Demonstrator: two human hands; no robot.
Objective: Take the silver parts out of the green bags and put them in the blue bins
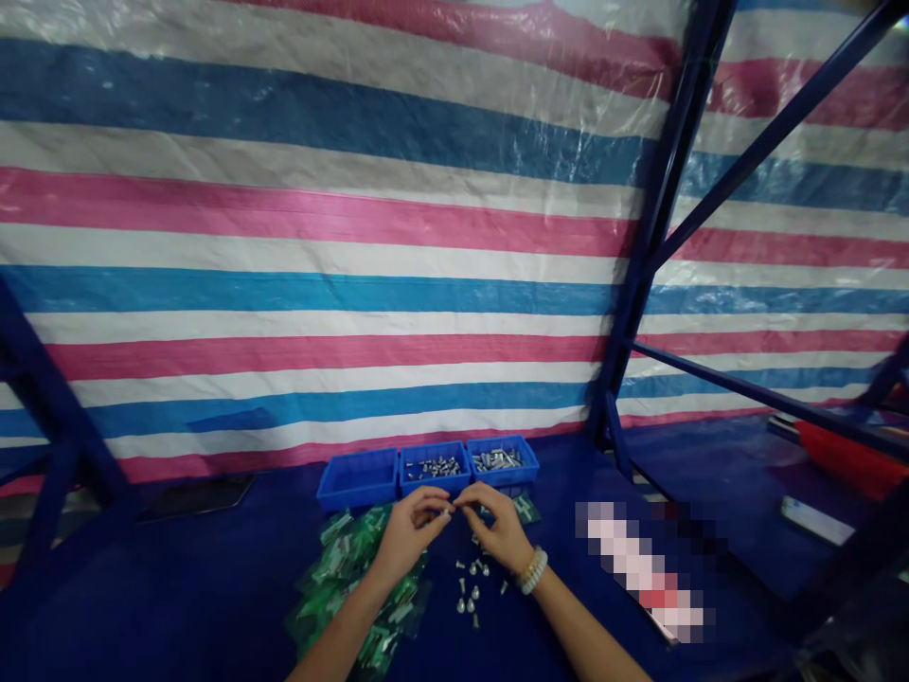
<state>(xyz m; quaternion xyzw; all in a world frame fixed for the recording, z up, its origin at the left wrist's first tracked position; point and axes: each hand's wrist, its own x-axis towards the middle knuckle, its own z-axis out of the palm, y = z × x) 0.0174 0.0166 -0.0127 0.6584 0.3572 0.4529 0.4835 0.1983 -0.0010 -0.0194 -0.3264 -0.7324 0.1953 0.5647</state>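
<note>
My left hand [412, 530] and my right hand [499, 527] meet in front of the blue bins, fingertips pinched close together. Whatever is between the fingers is too small to make out. Below them, several loose screws [470, 604] lie scattered on the dark blue table surface [540, 635]. A pile of small clear-and-green plastic packets [333, 578] spreads beside and partly under my left forearm. One more green packet [526, 509] lies just past my right hand. A beaded bracelet [532, 570] circles my right wrist.
Three blue bins stand in a row: a left bin [355, 496], a middle bin [406, 485] with small metal screws, and a right bin [534, 471] with longer metal pieces. A dark flat object [199, 496] lies left. Blue metal posts [643, 275] and a striped tarp [319, 294] rise behind.
</note>
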